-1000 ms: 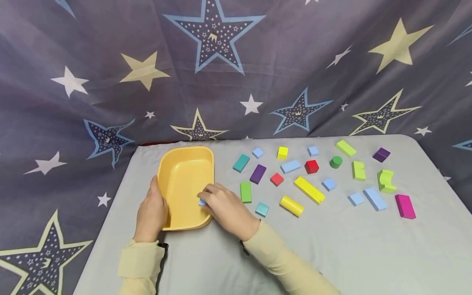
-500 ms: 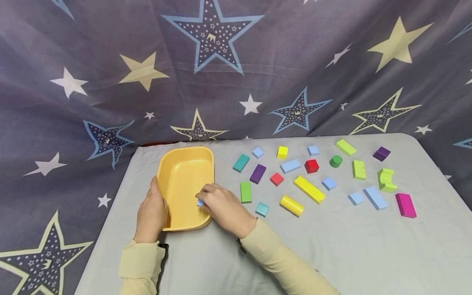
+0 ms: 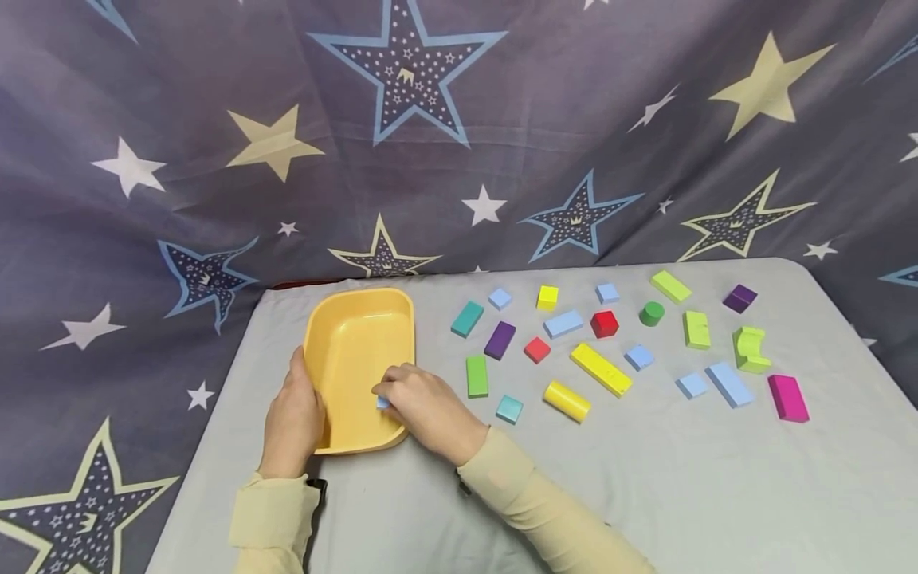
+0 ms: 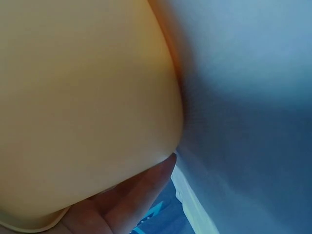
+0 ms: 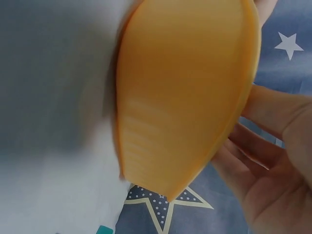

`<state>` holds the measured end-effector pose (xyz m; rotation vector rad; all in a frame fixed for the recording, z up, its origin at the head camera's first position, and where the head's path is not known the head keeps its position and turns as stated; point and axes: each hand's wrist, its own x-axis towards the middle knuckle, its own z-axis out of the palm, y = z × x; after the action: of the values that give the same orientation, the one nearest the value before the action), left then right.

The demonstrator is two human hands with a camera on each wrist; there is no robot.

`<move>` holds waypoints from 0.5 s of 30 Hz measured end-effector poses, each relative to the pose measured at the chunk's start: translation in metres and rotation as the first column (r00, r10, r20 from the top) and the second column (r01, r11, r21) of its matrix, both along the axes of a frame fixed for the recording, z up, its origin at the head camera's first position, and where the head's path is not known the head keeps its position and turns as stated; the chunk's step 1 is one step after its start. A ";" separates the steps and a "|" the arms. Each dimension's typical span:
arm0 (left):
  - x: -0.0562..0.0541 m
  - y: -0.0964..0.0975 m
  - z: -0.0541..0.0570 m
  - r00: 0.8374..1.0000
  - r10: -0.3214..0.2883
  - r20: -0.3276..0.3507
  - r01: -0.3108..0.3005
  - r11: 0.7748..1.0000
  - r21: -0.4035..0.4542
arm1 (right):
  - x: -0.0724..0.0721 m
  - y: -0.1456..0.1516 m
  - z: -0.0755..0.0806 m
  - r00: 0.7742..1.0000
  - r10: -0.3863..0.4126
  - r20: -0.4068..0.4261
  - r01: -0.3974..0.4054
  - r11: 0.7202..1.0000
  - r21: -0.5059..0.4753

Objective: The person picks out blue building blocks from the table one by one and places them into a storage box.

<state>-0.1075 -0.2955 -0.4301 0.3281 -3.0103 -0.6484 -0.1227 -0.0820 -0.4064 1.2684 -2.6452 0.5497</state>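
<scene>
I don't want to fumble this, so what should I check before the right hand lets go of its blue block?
1. Blue block secure: ok, pinched in the right hand.
2. Block inside the tray's outline: ok, in the head view.
3. Tray upright: ok.
4. Left hand on the tray: ok, against its side.
5. Block fully visible: not ok, the fingers cover most of it.
6. Block touching the tray floor: cannot tell.

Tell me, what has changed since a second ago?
The right hand has moved slightly left, carrying a blue block further from the right side of the tray. Nothing was let go or newly taken. The left hand still holds its left side; the other blocks lie as before.
</scene>
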 end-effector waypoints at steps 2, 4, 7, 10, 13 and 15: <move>0.000 0.000 -0.001 1.000 -0.001 0.000 0.001 1.000 -0.002 | 0.000 -0.002 -0.003 1.000 -0.002 -0.003 0.002 1.000 0.004; 0.000 -0.001 -0.001 1.000 0.000 0.001 0.000 1.000 -0.002 | 0.000 -0.003 -0.005 1.000 -0.008 -0.001 0.008 1.000 0.004; 0.000 -0.001 -0.002 1.000 0.003 0.003 -0.003 1.000 0.002 | 0.000 -0.004 -0.005 1.000 -0.017 0.007 0.017 1.000 0.012; 0.000 -0.001 -0.002 1.000 0.009 0.006 -0.009 1.000 0.005 | 0.001 -0.006 -0.005 1.000 -0.024 0.013 0.024 0.999 0.023; 0.001 -0.002 -0.003 1.000 0.006 -0.006 -0.006 1.000 0.008 | 0.001 -0.008 -0.005 1.000 -0.028 0.002 0.028 0.999 0.033; 0.000 -0.002 -0.003 1.000 0.001 -0.021 -0.001 1.000 0.006 | 0.001 -0.010 -0.005 0.999 -0.032 -0.010 0.033 0.999 0.038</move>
<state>-0.1071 -0.2979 -0.4327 0.3206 -2.9885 -0.6564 -0.1222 -0.0917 -0.4114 1.2329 -2.6753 0.4893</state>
